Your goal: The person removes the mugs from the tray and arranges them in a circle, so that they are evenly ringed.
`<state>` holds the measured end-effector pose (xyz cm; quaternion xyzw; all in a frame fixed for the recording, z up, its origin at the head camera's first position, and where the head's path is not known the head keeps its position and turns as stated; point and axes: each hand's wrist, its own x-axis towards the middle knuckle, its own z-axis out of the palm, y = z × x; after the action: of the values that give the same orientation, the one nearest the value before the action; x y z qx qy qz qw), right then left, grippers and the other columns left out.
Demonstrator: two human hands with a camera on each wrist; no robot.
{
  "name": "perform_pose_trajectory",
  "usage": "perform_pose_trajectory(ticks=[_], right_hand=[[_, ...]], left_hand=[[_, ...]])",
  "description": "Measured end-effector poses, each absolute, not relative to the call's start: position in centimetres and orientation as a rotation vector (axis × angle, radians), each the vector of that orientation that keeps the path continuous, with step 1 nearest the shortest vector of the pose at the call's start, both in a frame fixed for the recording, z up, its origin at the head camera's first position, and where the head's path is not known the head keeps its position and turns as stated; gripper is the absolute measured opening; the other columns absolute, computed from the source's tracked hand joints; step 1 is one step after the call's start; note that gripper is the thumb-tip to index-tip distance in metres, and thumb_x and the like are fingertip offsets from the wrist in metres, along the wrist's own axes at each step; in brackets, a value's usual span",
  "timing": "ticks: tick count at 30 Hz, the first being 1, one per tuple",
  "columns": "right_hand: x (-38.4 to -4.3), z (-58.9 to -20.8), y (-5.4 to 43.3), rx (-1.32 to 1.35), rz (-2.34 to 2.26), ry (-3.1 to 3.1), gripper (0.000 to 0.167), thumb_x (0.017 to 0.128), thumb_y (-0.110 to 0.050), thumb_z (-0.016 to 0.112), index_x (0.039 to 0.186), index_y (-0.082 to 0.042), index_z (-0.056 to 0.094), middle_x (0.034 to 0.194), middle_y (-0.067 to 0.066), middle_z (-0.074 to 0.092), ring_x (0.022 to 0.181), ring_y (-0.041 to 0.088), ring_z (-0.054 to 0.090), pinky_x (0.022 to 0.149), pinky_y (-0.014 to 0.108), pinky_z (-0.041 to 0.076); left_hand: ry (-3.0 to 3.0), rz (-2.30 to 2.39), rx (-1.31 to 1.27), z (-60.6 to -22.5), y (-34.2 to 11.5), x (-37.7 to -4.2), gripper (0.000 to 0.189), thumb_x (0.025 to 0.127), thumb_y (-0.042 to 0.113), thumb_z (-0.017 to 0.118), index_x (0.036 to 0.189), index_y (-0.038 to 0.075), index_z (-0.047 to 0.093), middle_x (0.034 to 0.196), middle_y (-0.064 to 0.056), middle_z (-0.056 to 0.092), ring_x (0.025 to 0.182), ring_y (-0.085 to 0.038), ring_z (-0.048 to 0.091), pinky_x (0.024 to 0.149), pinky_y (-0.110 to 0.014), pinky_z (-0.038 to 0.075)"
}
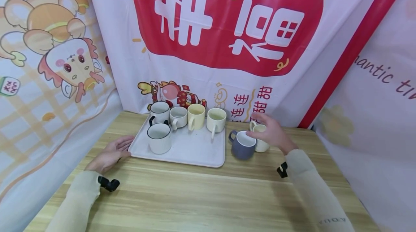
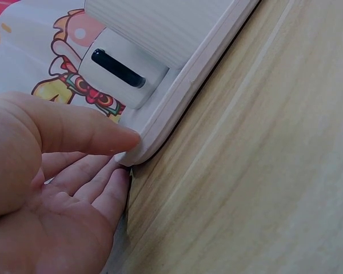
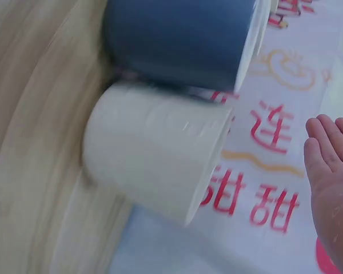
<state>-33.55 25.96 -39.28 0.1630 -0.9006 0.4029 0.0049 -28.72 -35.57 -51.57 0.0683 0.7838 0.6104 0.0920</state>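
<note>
My left hand (image 1: 110, 154) is at the front left corner of a white tray (image 1: 191, 154). In the left wrist view its thumb (image 2: 97, 128) touches the rim, with the other fingers loosely extended along the outer side. Above two mugs right of the tray is my right hand (image 1: 271, 132), fingers spread and holding nothing. The nearer mug is a blue-grey mug (image 1: 243, 147) with a white inside; a cream mug (image 1: 261, 145) stands close behind it, partly covered by the hand. In the right wrist view, the right palm (image 3: 337, 200) is apart from both mugs.
On the tray stand two white mugs with black handles, one in front (image 1: 159, 141) and one behind (image 1: 159, 111), a small greyish-white mug (image 1: 178, 118), a yellow mug (image 1: 196, 118) and a pale cream mug (image 1: 216, 121). A printed cloth (image 1: 224, 62) hangs behind the wooden table (image 1: 195, 196).
</note>
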Motion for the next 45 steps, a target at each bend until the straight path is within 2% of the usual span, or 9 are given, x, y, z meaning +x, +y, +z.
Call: perform_pose_trajectory(ticks=[2,7,11,18,28,36,45], right_hand=[[-33.5,-39.1,24.4,0.59,1.259,-2.791,0.091,0.083,-0.039,0.091,0.159,-0.015,0.046,0.163,0.011,0.05,0.152,0.037,0.046,0.126,0.062,0.04],[-33.3,-38.8,20.4,0.681,1.198,-2.791,0.091,0.08,-0.044,0.092,0.156,-0.018,0.05,0.158,0.006,0.056,0.149,0.033,0.051,0.126,0.058,0.044],[-33.2,-39.2,17.5,0.796,1.176,-2.749,0.089,0.079,-0.041,0.092,0.153,-0.015,0.053,0.156,0.008,0.058,0.145,0.033,0.055,0.124,0.056,0.046],[-32.8,-40.4,12.9,0.97,1.213,-2.699,0.089,0.078,-0.038,0.093,0.153,-0.01,0.053,0.157,0.011,0.057,0.146,0.033,0.054,0.126,0.05,0.044],[-31.9,-41.7,6.8,1.034,1.185,-2.73,0.091,0.079,-0.043,0.092,0.155,-0.014,0.052,0.158,0.004,0.057,0.147,0.024,0.054,0.127,0.044,0.045],[-31.7,-43.0,3.0,1.061,1.186,-2.664,0.09,0.079,-0.045,0.091,0.154,-0.014,0.053,0.156,0.005,0.058,0.143,0.025,0.057,0.123,0.042,0.05],[-32.3,-45.2,0.0,0.981,1.311,-2.641,0.095,0.079,-0.041,0.092,0.157,-0.01,0.049,0.16,0.009,0.055,0.147,0.025,0.053,0.126,0.04,0.046]], left_hand=[[2.332,1.811,0.196,-51.6,-35.6,-28.7,0.081,0.093,-0.013,0.058,0.162,-0.013,0.016,0.17,-0.037,0.016,0.159,-0.054,0.015,0.125,-0.026,0.04],[2.338,1.811,0.189,-51.7,-35.7,-28.7,0.081,0.093,-0.012,0.058,0.163,-0.012,0.016,0.171,-0.036,0.017,0.159,-0.053,0.015,0.123,-0.022,0.041],[2.335,1.814,0.197,-51.8,-35.7,-28.7,0.081,0.093,-0.012,0.058,0.163,-0.012,0.016,0.171,-0.036,0.016,0.159,-0.053,0.014,0.119,-0.016,0.043],[2.345,1.804,0.208,-51.6,-35.7,-28.7,0.081,0.094,-0.011,0.059,0.162,-0.012,0.018,0.17,-0.036,0.017,0.159,-0.054,0.015,0.117,-0.015,0.044],[2.356,1.79,0.22,-51.9,-35.8,-28.8,0.081,0.095,-0.009,0.061,0.163,-0.012,0.018,0.171,-0.036,0.018,0.159,-0.054,0.017,0.114,-0.012,0.046],[2.344,1.814,0.235,-51.8,-35.8,-28.7,0.08,0.095,-0.01,0.06,0.162,-0.013,0.017,0.17,-0.037,0.017,0.158,-0.055,0.015,0.112,-0.008,0.044],[2.341,1.821,0.205,-51.6,-35.5,-28.6,0.08,0.095,-0.011,0.06,0.163,-0.012,0.017,0.17,-0.036,0.018,0.159,-0.053,0.015,0.112,-0.009,0.045]])
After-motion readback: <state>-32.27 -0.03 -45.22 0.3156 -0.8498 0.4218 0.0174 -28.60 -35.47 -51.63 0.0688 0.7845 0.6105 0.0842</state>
